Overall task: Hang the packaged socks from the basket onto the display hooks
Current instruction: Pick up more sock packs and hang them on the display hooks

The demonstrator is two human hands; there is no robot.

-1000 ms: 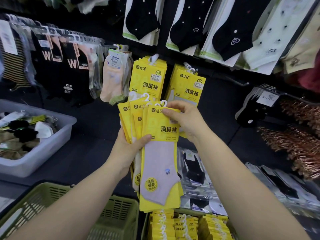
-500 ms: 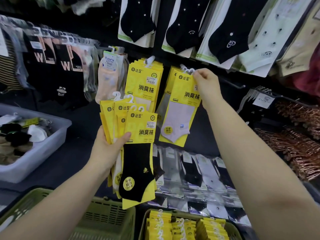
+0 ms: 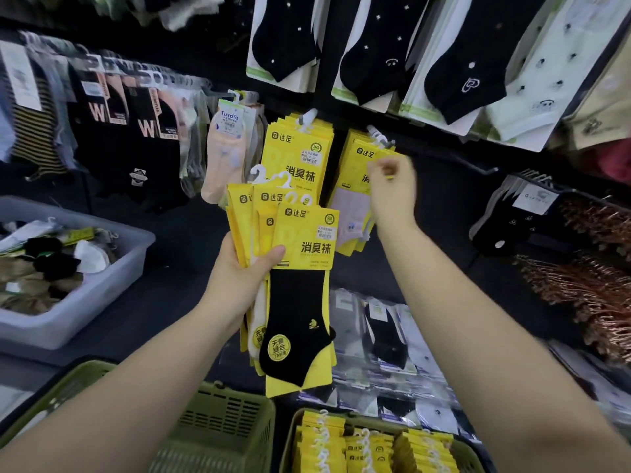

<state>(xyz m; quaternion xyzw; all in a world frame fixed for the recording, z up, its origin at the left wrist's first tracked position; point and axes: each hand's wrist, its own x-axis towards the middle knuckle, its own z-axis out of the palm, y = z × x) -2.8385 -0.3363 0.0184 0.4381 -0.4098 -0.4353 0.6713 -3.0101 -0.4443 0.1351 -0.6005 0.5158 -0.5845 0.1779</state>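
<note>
Several yellow card-backed sock packs [image 3: 300, 233] fanned in left hand [image 3: 239, 278], thumb and fingers clamped round them, hanger tabs up, likely for one-by-one picking. Blurred right hand [image 3: 392, 186] at hung yellow packs [image 3: 355, 155] on display hook [image 3: 389, 142]; grip indeterminate. More packs in green basket [image 3: 290, 438] below.

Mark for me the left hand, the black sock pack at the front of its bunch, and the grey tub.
left hand [image 3: 237, 279], head view, base of the thumb.
black sock pack [image 3: 300, 322], head view, on the black sock itself.
grey tub [image 3: 106, 291], head view, its outer wall.
</note>
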